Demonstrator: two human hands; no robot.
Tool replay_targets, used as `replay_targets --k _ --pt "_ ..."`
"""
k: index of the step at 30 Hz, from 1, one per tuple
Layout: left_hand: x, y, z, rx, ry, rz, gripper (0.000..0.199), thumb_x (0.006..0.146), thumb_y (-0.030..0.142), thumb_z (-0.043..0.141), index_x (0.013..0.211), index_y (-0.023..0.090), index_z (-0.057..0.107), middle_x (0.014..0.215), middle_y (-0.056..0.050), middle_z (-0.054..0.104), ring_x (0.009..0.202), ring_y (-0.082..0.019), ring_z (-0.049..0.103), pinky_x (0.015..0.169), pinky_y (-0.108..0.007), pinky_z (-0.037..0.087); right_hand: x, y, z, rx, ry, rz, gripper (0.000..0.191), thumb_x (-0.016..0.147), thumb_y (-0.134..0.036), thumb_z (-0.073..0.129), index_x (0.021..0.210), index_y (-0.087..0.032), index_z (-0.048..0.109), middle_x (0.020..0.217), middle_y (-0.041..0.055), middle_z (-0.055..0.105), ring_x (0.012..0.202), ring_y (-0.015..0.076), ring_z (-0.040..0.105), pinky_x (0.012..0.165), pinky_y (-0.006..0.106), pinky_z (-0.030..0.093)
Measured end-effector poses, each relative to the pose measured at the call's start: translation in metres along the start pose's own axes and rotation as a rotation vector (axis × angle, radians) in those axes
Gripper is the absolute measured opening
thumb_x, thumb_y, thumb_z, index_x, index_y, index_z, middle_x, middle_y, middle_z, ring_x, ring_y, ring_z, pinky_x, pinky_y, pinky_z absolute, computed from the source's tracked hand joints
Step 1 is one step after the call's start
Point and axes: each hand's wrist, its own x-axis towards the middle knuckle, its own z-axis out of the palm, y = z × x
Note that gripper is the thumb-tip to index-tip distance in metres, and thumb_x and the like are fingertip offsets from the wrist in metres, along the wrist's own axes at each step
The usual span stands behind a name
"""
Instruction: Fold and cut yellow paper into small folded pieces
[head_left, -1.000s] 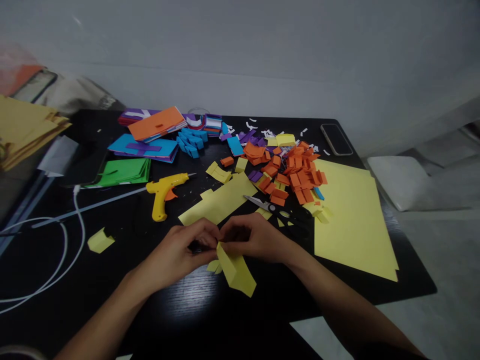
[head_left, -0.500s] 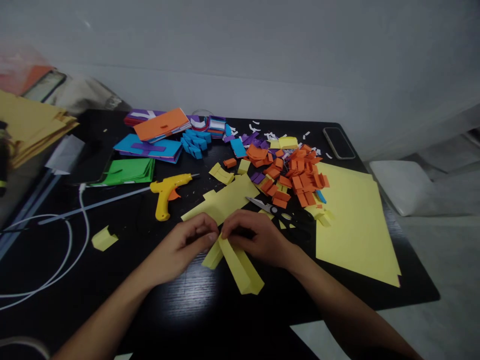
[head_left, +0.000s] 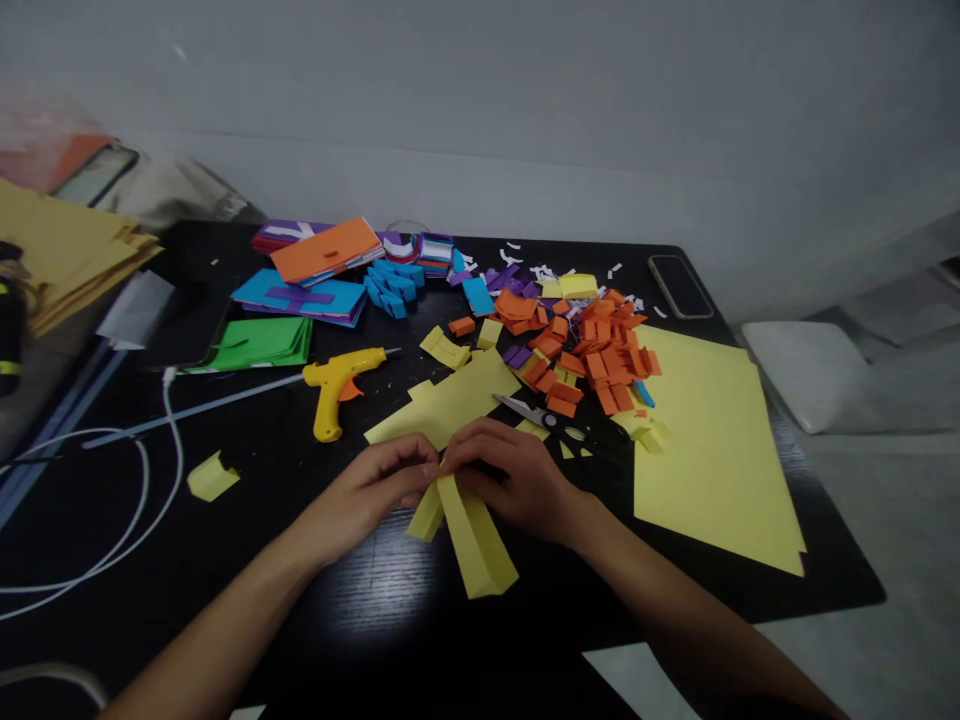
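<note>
Paper strip (head_left: pixel 478 552), yellow and creased lengthwise, slants out over the near side of the bench (head_left: pixel 352 620) from between the left hand (head_left: pixel 386 482) and right hand (head_left: pixel 517 480). These meet at the fingertips, both seeming to pinch its upper end; whether a smaller yellow flap (head_left: pixel 425 516) beside it is joined cannot be told. Squaring the edges, then pressing the fold with even thumb pressure, would likely keep creases crisp. Beyond lie scissors (head_left: pixel 546 417) and a yellow glue gun (head_left: pixel 330 385), a glue stick (head_left: pixel 225 400) in its rear. Farther, a pale cloth bag (head_left: pixel 176 190) slumps, its contents hidden.
</note>
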Motion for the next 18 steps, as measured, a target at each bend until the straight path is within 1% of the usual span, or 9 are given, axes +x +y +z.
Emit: replay_targets --k 8,11,15,16,18 --pt "-0.0010 -0.0019 -0.0005 -0.117 -0.013 -0.086 0.022 0.088 0.036 0.076 0.086 0.017 0.065 0.077 0.003 0.048 0.070 -0.009 0.047 0.062 -0.017 0.041 -0.0008 -0.0006 0.0034 0.008 0.057 -0.054 0.010 0.099 -0.014 0.062 0.098 -0.020 0.069 0.099 0.0064 0.072 0.095 0.0172 0.070 0.085 0.030 0.058" --pt "-0.0014 -0.0010 -0.0004 -0.126 -0.038 -0.085 0.022 0.087 0.036 0.076 0.086 0.017 0.065 0.077 0.003 0.047 0.070 -0.009 0.045 0.062 -0.017 0.039 -0.0003 -0.0022 0.0039 0.020 0.056 -0.027 0.010 0.098 -0.014 0.062 0.098 -0.021 0.069 0.098 0.0056 0.072 0.093 0.0174 0.070 0.085 0.031 0.059" --pt "-0.0017 0.0008 -0.0011 -0.090 -0.044 -0.055 0.022 0.088 0.036 0.074 0.086 0.017 0.064 0.075 0.004 0.045 0.067 -0.009 0.041 0.059 -0.017 0.035 -0.0001 -0.0025 0.0038 0.056 0.068 -0.010 0.011 0.097 -0.013 0.062 0.095 -0.021 0.069 0.096 0.0051 0.073 0.093 0.0181 0.071 0.085 0.032 0.058" --pt "-0.0015 0.0014 -0.0015 -0.070 -0.048 -0.040 0.022 0.089 0.037 0.073 0.086 0.017 0.063 0.075 0.004 0.045 0.067 -0.009 0.041 0.058 -0.018 0.035 -0.0001 -0.0026 0.0036 0.068 0.066 0.011 0.010 0.096 -0.013 0.063 0.095 -0.021 0.069 0.096 0.0050 0.073 0.093 0.0182 0.071 0.085 0.032 0.058" --pt "-0.0011 0.0027 -0.0025 0.004 -0.065 0.002 0.020 0.092 0.037 0.069 0.088 0.018 0.063 0.075 0.004 0.046 0.066 -0.009 0.042 0.058 -0.018 0.035 -0.0003 -0.0034 0.0029 0.117 0.048 0.103 0.009 0.093 -0.013 0.066 0.097 -0.021 0.069 0.093 0.0041 0.073 0.087 0.0172 0.070 0.081 0.030 0.057"
